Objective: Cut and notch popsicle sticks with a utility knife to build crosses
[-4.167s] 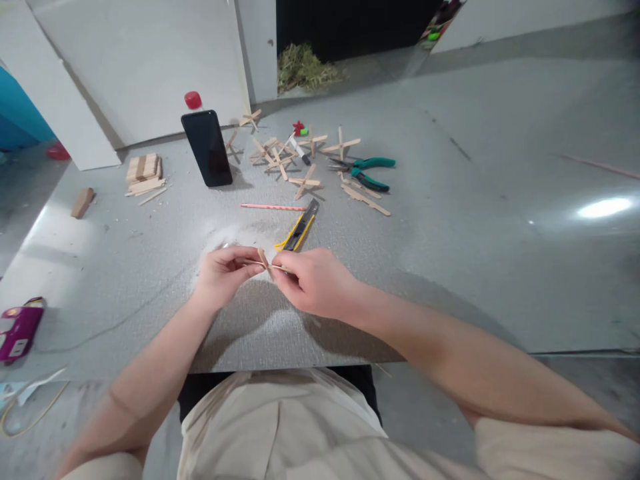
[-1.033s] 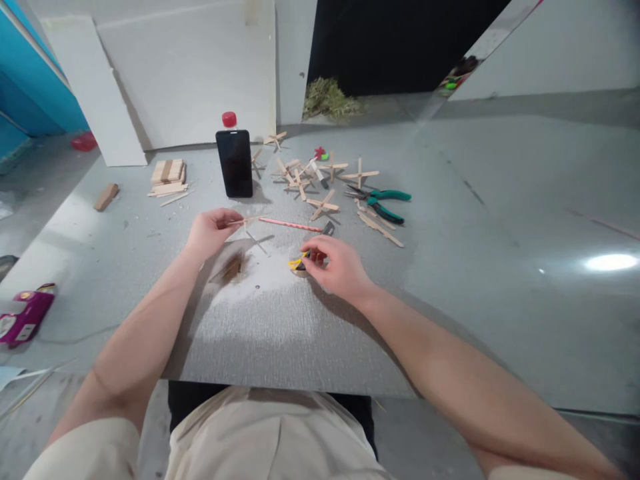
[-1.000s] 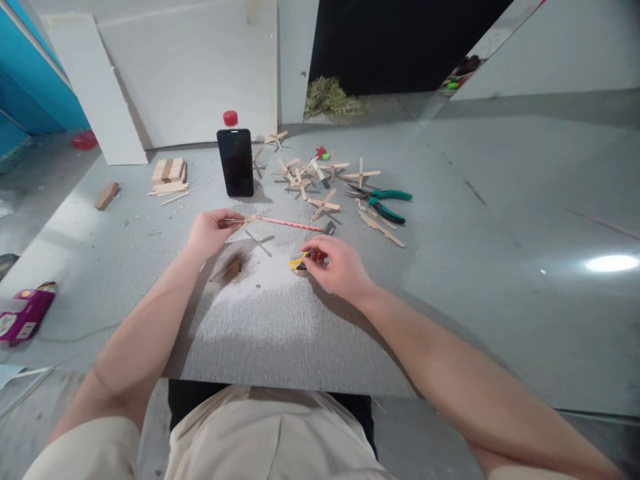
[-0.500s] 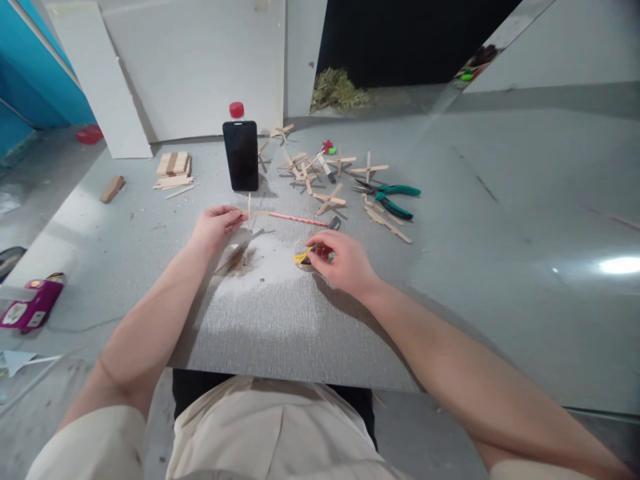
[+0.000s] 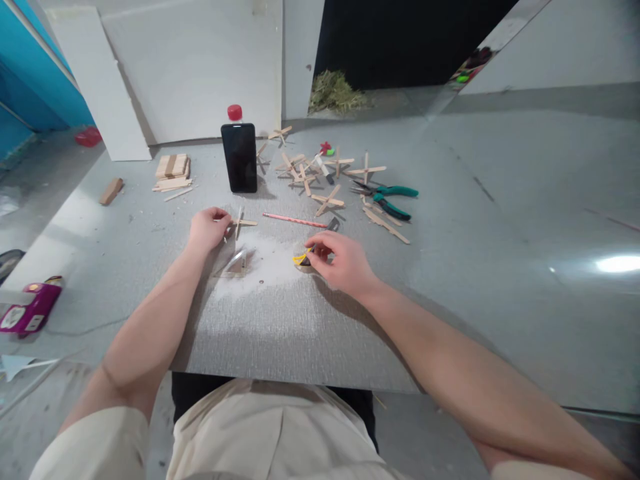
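My left hand [image 5: 210,227] pinches one end of a small cross of wooden craft sticks [image 5: 246,223], low over the grey table. My right hand [image 5: 345,260] rests on the table, fingers closed round a small yellow-and-black tool [image 5: 301,259] whose kind I cannot make out, as the fingers partly cover it. A clear plastic set square [image 5: 233,268] lies just below the left hand. Between the hands and a little farther back is a red patterned pencil [image 5: 295,220]. A small dark grey piece [image 5: 333,225] sits at its right end.
Several stick crosses [image 5: 327,200] stand at the back centre, beside green-handled pliers [image 5: 395,192] and loose sticks [image 5: 385,223]. A phone [image 5: 240,160] leans on a red-capped bottle [image 5: 235,113]. Farther left are a stack of sticks [image 5: 173,167], a brown block [image 5: 111,191] and a purple box [image 5: 33,307].
My left hand has moved left and slightly toward me with the stick cross, which is now clear of the pencil's end. My right hand has stayed in place with the yellow-and-black tool.
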The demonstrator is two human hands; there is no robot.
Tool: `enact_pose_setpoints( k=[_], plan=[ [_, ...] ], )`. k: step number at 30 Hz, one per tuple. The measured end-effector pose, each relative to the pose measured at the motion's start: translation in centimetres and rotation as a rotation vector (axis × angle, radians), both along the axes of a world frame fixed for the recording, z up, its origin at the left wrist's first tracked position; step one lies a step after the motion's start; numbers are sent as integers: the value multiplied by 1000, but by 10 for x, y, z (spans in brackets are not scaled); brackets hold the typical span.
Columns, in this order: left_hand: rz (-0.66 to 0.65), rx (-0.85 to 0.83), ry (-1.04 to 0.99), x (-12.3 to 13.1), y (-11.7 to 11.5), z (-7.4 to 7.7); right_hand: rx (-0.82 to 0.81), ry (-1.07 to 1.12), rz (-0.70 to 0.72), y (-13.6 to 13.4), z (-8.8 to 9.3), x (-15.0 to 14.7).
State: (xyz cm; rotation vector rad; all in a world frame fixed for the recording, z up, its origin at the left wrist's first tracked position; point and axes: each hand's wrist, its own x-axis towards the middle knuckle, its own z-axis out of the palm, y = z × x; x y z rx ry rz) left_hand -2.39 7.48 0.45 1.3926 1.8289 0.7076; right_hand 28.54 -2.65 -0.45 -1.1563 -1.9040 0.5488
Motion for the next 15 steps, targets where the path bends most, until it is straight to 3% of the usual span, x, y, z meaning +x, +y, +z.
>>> enact_pose_setpoints(
  k=[7,15],
  plan=[
    [-43,72,165,-5,-4,4,14,-19,0,1,1,3],
    [-90,184,268,0,-20,11,111,-8,-95,8,11,22]
  ],
)
